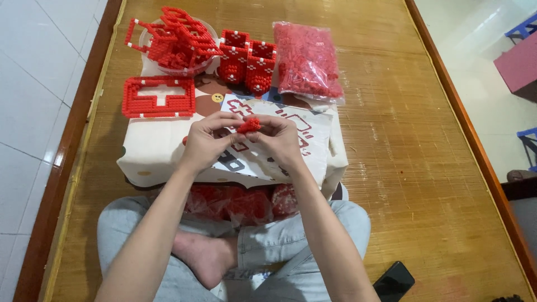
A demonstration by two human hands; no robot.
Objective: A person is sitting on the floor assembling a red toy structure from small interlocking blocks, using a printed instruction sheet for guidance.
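Note:
My left hand (206, 140) and my right hand (279, 140) meet over a white box, both pinching a small red block piece (249, 125) between their fingertips. Under the hands lies a printed instruction sheet (305, 131) with red outlines. On the box (146, 146) rests a flat red frame with a white cross (159, 97). Behind it stand a bowl heaped with red lattice pieces (176, 40), two red box-shaped builds with white dots (246, 60), and a clear bag of red blocks (307, 60).
I sit cross-legged on a woven mat (403, 140) framed by a wooden edge. Bags of red blocks (240, 204) lie in my lap. A black phone (394, 281) lies on the mat at lower right. White tile floor (33, 84) is to the left.

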